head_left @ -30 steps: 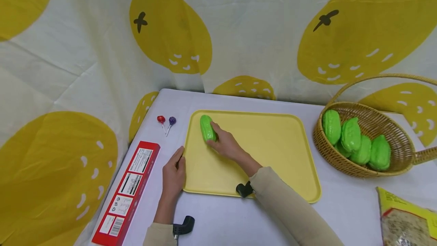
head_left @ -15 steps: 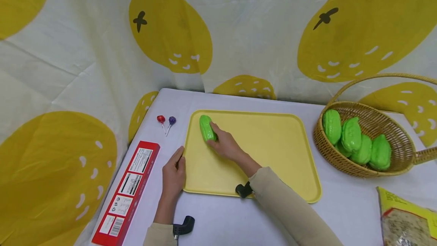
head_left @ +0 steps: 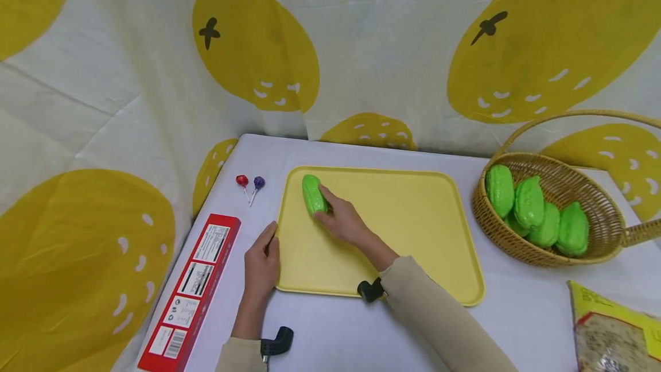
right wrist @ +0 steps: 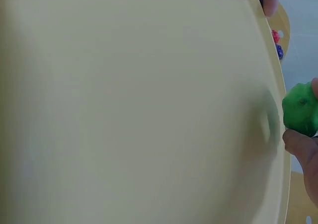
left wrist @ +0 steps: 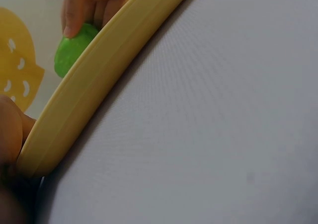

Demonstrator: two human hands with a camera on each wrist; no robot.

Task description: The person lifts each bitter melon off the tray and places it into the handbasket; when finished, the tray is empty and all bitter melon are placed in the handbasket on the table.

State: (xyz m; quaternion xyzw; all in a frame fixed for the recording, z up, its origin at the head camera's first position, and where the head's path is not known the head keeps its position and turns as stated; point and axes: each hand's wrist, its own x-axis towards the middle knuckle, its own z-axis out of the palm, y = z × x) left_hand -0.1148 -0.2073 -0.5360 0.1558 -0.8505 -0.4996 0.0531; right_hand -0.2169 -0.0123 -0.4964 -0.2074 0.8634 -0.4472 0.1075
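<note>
My right hand (head_left: 341,214) grips a bright green, glossy, ridged fruit-shaped piece (head_left: 312,193) near the far left corner of a yellow tray (head_left: 403,234). Its thumb is on the near side and its fingers lie along the right side. In the right wrist view the knobbly end of the green piece (right wrist: 298,107) shows between fingers and thumb. At the left edge of the tray, my left hand (head_left: 261,266) holds the rim, thumb and fingers on either side of it. The left wrist view shows the tray's outer wall (left wrist: 99,80) close up; much of this hand is hidden there.
A wicker basket (head_left: 485,220) with several similar green pieces stands right of the tray. A yellow bag (head_left: 609,326) lies below it. Left of the tray are a red lollipop (head_left: 242,180), a purple lollipop (head_left: 259,182) and a long red box (head_left: 191,291). Patterned cloth hangs behind.
</note>
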